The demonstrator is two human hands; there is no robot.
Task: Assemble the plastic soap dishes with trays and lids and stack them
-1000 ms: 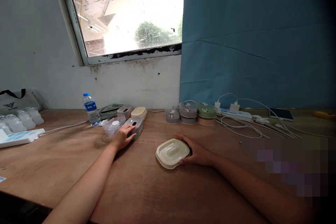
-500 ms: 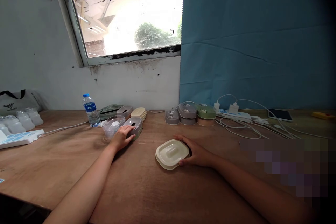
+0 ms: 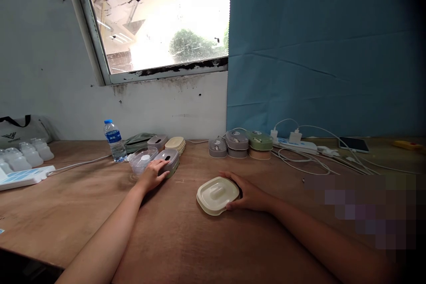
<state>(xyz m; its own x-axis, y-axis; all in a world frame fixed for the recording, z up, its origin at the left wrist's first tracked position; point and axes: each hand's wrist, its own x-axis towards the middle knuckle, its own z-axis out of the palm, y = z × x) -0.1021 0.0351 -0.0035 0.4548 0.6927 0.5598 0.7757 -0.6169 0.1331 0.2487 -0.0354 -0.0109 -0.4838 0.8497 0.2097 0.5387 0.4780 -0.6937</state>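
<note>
A cream plastic lid (image 3: 218, 195) with a raised bar in its middle lies on the table before me. My right hand (image 3: 248, 193) grips its right edge, fingers behind and thumb in front. Farther left, my left hand (image 3: 153, 176) rests its spread fingers on the front left of a box with a greyish lid (image 3: 169, 159). That lid has a dark slot. Right behind the same hand stands a clear plastic container (image 3: 143, 159). A stack of several cream lids (image 3: 175, 143) is at the back.
Toward the back wall are a water bottle (image 3: 115, 142), grey lidded boxes (image 3: 237, 142) and a green one (image 3: 260, 140). Cables and a power strip (image 3: 296, 145) lie at the right. Several translucent bottles (image 3: 29, 153) and a white strip (image 3: 25, 177) sit far left.
My left hand has drawn back very slightly along the grey-lidded box. My right hand and the cream lid keep their place; the view has shifted a touch.
</note>
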